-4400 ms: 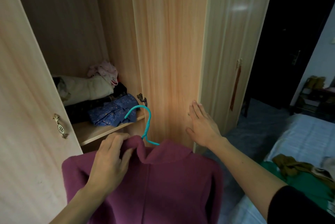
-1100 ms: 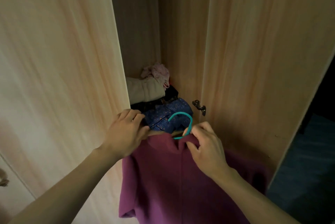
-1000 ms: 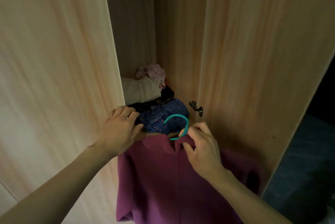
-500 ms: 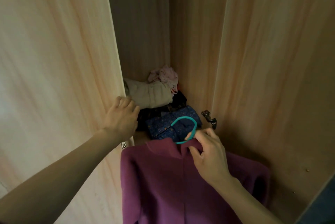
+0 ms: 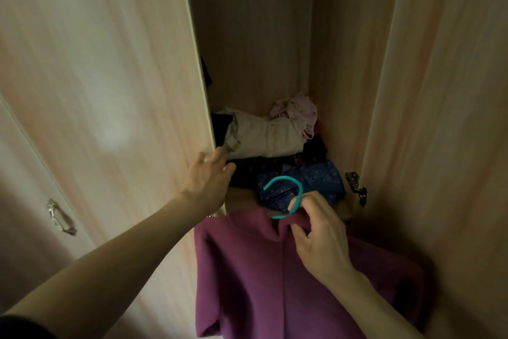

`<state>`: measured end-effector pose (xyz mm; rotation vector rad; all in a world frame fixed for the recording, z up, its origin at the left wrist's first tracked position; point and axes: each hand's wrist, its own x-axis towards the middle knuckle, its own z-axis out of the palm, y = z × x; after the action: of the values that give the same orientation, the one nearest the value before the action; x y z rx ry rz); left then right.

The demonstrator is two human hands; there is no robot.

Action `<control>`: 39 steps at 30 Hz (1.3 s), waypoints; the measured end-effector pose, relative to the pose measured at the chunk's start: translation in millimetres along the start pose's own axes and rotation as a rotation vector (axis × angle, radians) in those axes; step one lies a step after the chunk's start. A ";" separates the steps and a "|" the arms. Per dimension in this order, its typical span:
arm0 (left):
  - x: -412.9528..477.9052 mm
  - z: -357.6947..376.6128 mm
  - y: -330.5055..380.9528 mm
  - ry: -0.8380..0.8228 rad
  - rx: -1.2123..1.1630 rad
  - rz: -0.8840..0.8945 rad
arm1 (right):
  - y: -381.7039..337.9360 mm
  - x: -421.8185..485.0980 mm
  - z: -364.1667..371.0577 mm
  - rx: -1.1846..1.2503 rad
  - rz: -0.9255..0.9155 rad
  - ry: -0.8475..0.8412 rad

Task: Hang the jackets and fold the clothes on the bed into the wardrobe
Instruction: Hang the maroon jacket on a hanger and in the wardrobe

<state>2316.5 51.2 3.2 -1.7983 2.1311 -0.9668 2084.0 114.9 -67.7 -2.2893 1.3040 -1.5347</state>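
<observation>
At the bottom of the view, nearest the camera, a magenta-purple fleece jacket [image 5: 275, 289] hangs flat in front of the open wardrobe, below the front edge of the pale wooden shelf [image 5: 242, 197]; it is on a teal plastic hanger [image 5: 284, 178] whose hook rises above the collar. The right hand [image 5: 319, 239] pinches the neck of the hanger together with the collar, thumb and fingers curled round it. To the left, the left hand [image 5: 206, 182] reaches forward with its fingers loosely spread, tips touching the inner edge of the light wood-grain left door [image 5: 110, 91], which carries a small metal handle [image 5: 59, 217] low on its face. Just behind the hook, at the shelf's front right, lies a folded blue patterned cloth [image 5: 321, 178], near a metal hinge [image 5: 356, 187] on the right door [image 5: 439, 119]. Dark folded clothes [image 5: 253, 171] sit beside it to the left. On top of them lies a rolled beige garment [image 5: 266, 135], and in the shelf's back right corner a crumpled pink cloth [image 5: 297, 110].
</observation>
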 end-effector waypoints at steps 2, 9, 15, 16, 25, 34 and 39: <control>-14.1 -7.4 2.2 -0.033 -0.030 -0.010 | -8.1 -2.3 -2.1 0.034 -0.012 -0.013; -88.3 -31.6 3.7 -0.005 -0.079 0.034 | -49.1 -26.1 -3.6 0.099 -0.061 -0.051; -151.3 -43.6 -6.9 0.031 -0.071 0.085 | -104.9 -53.1 -3.4 0.091 -0.042 -0.041; -162.1 -44.5 -8.8 0.041 -0.073 0.087 | -113.9 -60.0 -3.9 0.086 -0.038 -0.039; -265.2 -43.2 -40.6 0.115 -0.115 0.094 | -195.2 -123.3 1.1 0.090 -0.003 -0.013; -363.9 -22.8 -83.5 0.088 -0.182 -0.076 | -249.4 -146.0 33.1 0.186 0.030 -0.057; -396.9 -23.5 -108.2 0.168 -0.211 -0.160 | -278.8 -141.7 54.5 0.248 -0.015 -0.090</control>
<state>2489.3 424.6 -18.4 -2.0824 2.2937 -0.9936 2274.6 368.5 -56.5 -2.1888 1.0143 -1.4839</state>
